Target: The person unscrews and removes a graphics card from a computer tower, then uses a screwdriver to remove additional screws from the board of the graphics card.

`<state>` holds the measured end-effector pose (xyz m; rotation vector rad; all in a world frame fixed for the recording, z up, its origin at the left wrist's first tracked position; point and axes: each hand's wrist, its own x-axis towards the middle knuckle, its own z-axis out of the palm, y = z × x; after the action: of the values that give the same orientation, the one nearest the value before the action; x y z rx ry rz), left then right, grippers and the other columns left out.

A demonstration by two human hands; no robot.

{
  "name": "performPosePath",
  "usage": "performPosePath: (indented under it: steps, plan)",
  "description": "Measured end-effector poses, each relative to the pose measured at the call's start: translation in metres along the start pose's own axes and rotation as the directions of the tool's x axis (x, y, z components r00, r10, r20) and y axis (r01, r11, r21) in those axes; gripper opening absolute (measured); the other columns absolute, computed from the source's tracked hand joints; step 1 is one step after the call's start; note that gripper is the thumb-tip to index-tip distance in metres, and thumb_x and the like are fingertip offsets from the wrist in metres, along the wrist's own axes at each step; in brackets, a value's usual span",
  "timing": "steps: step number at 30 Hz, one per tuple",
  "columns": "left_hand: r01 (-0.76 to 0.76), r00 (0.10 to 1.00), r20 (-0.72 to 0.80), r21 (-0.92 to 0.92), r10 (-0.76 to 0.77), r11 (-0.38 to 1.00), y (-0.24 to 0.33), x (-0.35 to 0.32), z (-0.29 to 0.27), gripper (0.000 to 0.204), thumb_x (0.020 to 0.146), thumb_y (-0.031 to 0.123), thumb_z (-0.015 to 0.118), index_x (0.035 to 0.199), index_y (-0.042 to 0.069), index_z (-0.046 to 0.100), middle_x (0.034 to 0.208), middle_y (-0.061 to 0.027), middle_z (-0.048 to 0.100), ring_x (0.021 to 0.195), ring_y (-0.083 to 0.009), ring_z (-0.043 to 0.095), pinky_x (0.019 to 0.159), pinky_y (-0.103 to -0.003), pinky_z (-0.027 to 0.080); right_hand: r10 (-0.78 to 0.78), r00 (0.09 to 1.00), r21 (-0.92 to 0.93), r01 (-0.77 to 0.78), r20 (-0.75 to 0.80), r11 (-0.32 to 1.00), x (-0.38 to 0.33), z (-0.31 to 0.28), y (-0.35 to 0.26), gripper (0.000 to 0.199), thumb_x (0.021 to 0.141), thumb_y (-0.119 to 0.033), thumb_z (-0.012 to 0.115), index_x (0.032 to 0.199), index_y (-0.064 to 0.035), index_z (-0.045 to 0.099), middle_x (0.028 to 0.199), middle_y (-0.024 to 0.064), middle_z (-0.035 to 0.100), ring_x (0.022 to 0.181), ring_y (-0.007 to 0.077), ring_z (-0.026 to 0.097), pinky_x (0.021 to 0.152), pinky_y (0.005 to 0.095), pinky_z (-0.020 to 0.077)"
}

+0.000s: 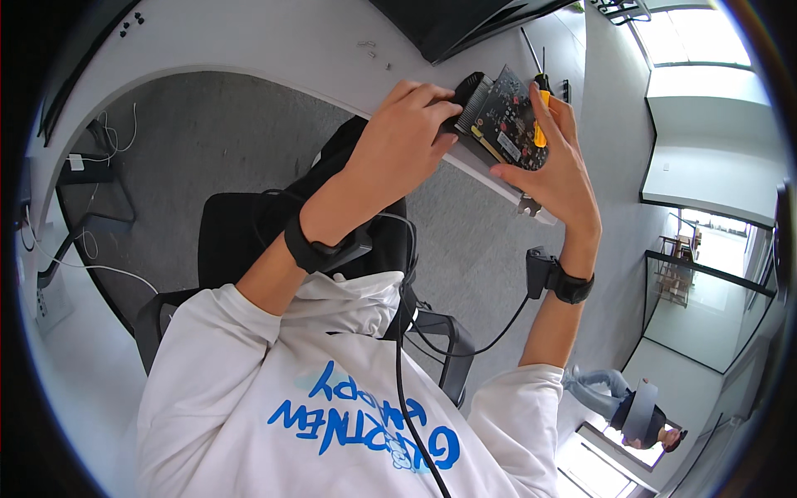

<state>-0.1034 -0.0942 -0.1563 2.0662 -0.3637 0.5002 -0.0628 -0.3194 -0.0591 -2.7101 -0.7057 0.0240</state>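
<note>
I hold a black graphics card up above the white table's edge, its circuit-board side facing me and a metal bracket at its lower end. My left hand grips the card's black finned end at the upper left. My right hand cups the card from the right and also holds a screwdriver with a yellow-and-black handle against the board. Both wrists wear black bands, and a black cable runs down from the right one.
The white table curves across the top, with a few small screws lying on it. A black office chair stands on grey carpet below. A dark panel lies at the table's far side. Another person sits at the lower right.
</note>
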Motion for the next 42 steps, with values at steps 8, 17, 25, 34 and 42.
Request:
performPosePath:
  steps: [8,17,25,34,42]
  plan:
    - [-0.010,0.999,-0.030,0.064,0.012,0.998,0.004,0.004,0.002,0.031,0.084,0.008,0.077,0.113,0.001,0.074,0.121,-0.0080,0.070,0.117,-0.0280,0.060,0.101,-0.036,0.051,0.037,0.998,-0.032,-0.036,0.045,0.999,-0.001,0.003,-0.004,0.115,0.060,-0.041,0.097,0.157,-0.0111,0.044,0.148,0.0156,0.046,0.133,0.0362,0.053,0.108,0.0449,0.0492]
    - [0.006,1.000,-0.006,0.063,-0.006,0.998,0.008,0.005,0.000,0.032,0.085,0.007,0.074,0.116,0.005,0.073,0.126,-0.0052,0.068,0.120,-0.0291,0.059,0.099,-0.040,0.052,0.015,1.000,-0.089,-0.012,0.024,0.996,-0.002,0.000,-0.004,0.115,0.058,-0.042,0.097,0.157,-0.0112,0.045,0.148,0.0152,0.048,0.134,0.0372,0.051,0.111,0.0459,0.0452]
    - [-0.018,0.999,0.029,0.123,0.015,0.992,0.010,0.006,-0.008,0.030,0.084,0.009,0.077,0.114,0.005,0.073,0.126,-0.0076,0.066,0.118,-0.0291,0.059,0.100,-0.040,0.052,0.010,1.000,-0.036,-0.011,-0.029,0.999,-0.006,0.001,0.004,0.116,0.057,-0.039,0.098,0.157,-0.0151,0.045,0.147,0.0135,0.049,0.133,0.0386,0.051,0.112,0.0479,0.0434]
    - [-0.047,0.997,0.062,0.161,0.038,0.986,0.012,0.012,-0.013,0.034,0.083,0.006,0.077,0.117,0.005,0.072,0.127,-0.0088,0.065,0.119,-0.0315,0.059,0.100,-0.040,0.052,-0.003,1.000,-0.041,0.002,-0.006,0.999,-0.003,-0.002,-0.001,0.118,0.055,-0.036,0.098,0.158,-0.0171,0.043,0.148,0.0143,0.047,0.133,0.0401,0.050,0.111,0.0491,0.0433]
    - [-0.058,0.996,0.084,0.191,0.042,0.980,0.016,0.012,-0.014,0.038,0.082,0.004,0.077,0.119,0.005,0.071,0.129,-0.0097,0.065,0.119,-0.0324,0.059,0.099,-0.041,0.051,0.010,1.000,-0.030,-0.010,-0.019,0.999,-0.005,-0.005,-0.004,0.117,0.055,-0.036,0.098,0.157,-0.0176,0.045,0.147,0.0149,0.048,0.134,0.0397,0.049,0.113,0.0498,0.0418]
